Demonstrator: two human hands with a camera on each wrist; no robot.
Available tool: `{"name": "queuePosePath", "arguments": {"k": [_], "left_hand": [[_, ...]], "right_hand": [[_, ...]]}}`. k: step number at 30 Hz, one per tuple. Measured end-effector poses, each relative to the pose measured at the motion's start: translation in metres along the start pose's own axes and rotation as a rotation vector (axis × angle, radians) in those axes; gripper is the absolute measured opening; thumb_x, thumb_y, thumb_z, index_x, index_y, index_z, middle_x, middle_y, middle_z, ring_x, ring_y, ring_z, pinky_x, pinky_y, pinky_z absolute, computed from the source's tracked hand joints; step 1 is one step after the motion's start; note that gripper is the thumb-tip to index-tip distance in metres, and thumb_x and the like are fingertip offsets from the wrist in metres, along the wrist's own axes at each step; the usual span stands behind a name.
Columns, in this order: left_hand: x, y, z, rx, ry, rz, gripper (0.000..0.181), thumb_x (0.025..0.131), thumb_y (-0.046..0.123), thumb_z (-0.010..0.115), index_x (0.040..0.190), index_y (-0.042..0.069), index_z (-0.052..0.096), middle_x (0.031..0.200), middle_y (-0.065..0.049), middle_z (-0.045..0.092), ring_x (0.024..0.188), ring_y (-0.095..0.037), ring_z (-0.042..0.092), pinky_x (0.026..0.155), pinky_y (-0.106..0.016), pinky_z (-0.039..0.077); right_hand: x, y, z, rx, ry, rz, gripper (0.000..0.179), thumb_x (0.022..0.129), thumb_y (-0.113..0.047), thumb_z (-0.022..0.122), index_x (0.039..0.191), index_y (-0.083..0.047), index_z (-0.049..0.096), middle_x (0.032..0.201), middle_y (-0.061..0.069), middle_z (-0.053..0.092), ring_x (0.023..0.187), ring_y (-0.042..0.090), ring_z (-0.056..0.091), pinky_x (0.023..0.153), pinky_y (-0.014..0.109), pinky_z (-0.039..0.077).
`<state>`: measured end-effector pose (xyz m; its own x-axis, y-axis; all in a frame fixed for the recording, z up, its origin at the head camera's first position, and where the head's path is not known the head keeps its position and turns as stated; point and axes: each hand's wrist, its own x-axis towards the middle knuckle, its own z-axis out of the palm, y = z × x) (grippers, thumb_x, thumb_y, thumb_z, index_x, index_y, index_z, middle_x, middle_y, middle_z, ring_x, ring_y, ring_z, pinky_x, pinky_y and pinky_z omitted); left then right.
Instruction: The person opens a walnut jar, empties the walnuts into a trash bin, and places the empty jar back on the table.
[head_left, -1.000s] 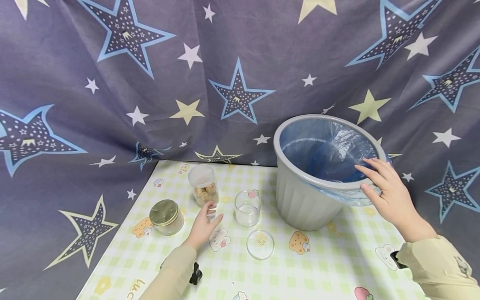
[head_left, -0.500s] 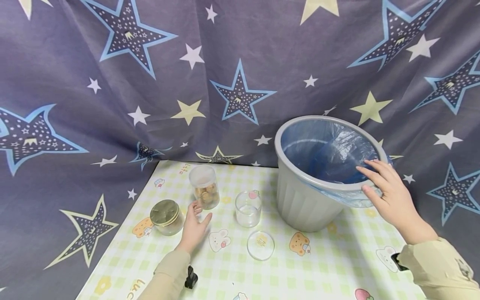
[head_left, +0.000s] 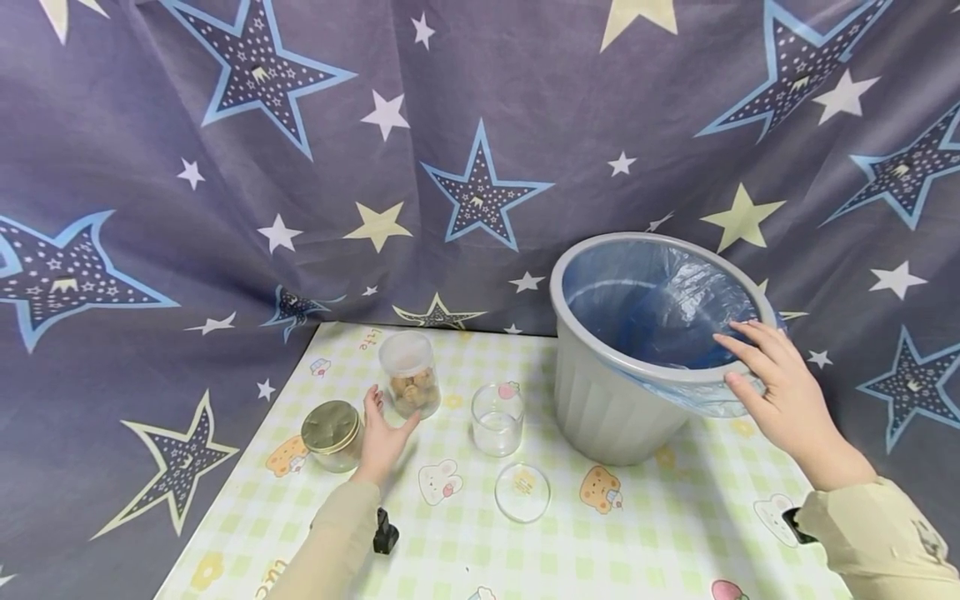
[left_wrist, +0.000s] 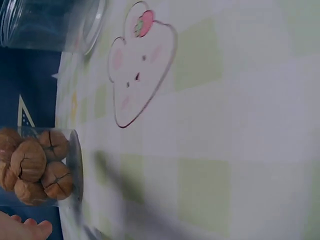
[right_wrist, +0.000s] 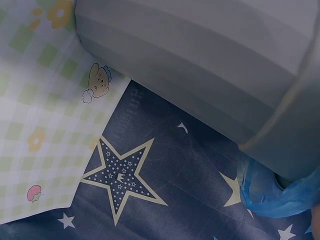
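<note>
A clear jar (head_left: 406,354) with several walnuts (left_wrist: 30,160) in its lower part stands upright toward the back left of the table. My left hand (head_left: 382,446) reaches to its near side, thumb and fingers spread apart at the jar's lower wall. In the left wrist view, fingertips (left_wrist: 27,229) show beside the jar. At the right stands a large grey trash bin (head_left: 607,408) lined with a blue plastic bag (head_left: 675,292). Spread fingers of my right hand (head_left: 783,392) lie over the bin's near right rim, where the bag folds outward.
A jar with a gold-green lid (head_left: 332,429) stands just left of my left hand. Between jar and bin are a clear uncovered container (head_left: 497,421) and a round clear lid (head_left: 522,493). The checked tablecloth (head_left: 637,542) ends before a star-patterned curtain (head_left: 480,275).
My left hand has shifted left from in front of the walnut jar, and its fingers now spread wider at the jar's left side. The right hand stays at the bin rim.
</note>
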<state>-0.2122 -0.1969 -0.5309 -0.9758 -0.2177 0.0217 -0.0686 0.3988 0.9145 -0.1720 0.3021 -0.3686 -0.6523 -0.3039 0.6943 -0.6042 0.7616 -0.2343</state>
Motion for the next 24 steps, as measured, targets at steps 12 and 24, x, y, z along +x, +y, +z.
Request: {"name": "queuePosePath", "arguments": {"k": [12,24], "left_hand": [[0.027,-0.001,0.007,-0.065,0.027,-0.029,0.104,0.08,0.02,0.074,0.148,0.005,-0.002,0.15,-0.032,0.013,0.14,-0.046,0.015,0.117,-0.054,0.015],[0.041,-0.004,0.008,-0.071,0.043,-0.034,0.104,0.076,0.015,0.078,0.147,0.002,0.003,0.149,-0.029,0.021,0.139,-0.044,0.02,0.116,-0.054,0.017]], "right_hand": [[-0.001,0.0,-0.002,-0.002,-0.005,0.005,0.044,0.097,-0.038,0.049,0.129,-0.009,0.058,0.129,0.025,0.05,0.133,0.028,0.036,0.118,0.033,0.018],[0.0,0.0,-0.002,-0.002,-0.011,0.0,0.044,0.098,-0.038,0.049,0.129,-0.008,0.058,0.129,0.026,0.05,0.133,0.03,0.035,0.12,0.041,0.015]]}}
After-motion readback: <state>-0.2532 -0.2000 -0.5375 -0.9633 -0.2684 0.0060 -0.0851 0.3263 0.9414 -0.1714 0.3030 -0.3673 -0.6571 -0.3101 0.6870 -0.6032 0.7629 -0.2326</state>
